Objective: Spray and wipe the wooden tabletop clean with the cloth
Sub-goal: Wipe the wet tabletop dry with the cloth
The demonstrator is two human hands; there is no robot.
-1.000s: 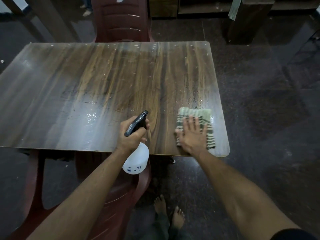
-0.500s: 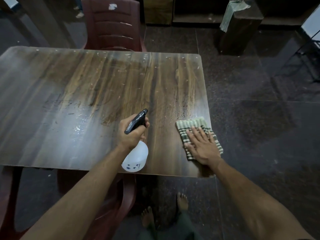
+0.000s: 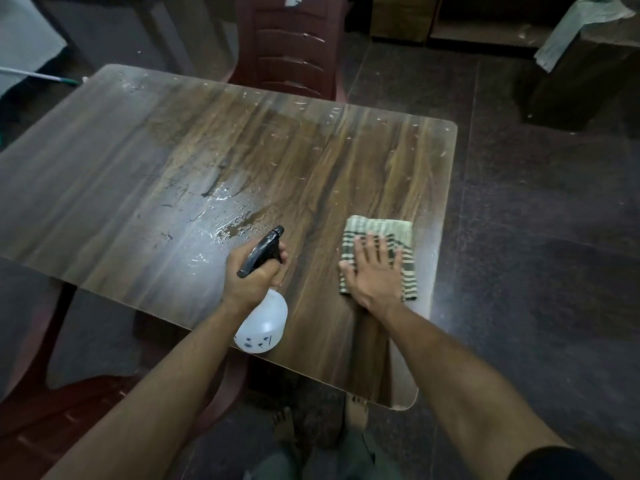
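Note:
A wooden tabletop [image 3: 311, 161] fills the middle of the view, with wet spray patches left of centre. My left hand [image 3: 251, 275] grips the neck of a white spray bottle [image 3: 263, 325] with a black trigger head, held just above the near part of the table. A green-and-white striped cloth [image 3: 379, 230] lies flat near the table's right edge. My right hand [image 3: 372, 271] presses on the cloth with straight, spread fingers.
A dark red plastic chair [image 3: 294, 46] stands behind the far edge. Another red chair [image 3: 52, 410] sits at the near left. A dark wooden block with a pale cloth [image 3: 581, 26] draped on it is at the far right. My bare feet [image 3: 355, 414] stand below the near edge.
My right hand has slid the cloth a little inward from the table's near right edge. The view has shifted closer and to the right. The left hand still holds the bottle.

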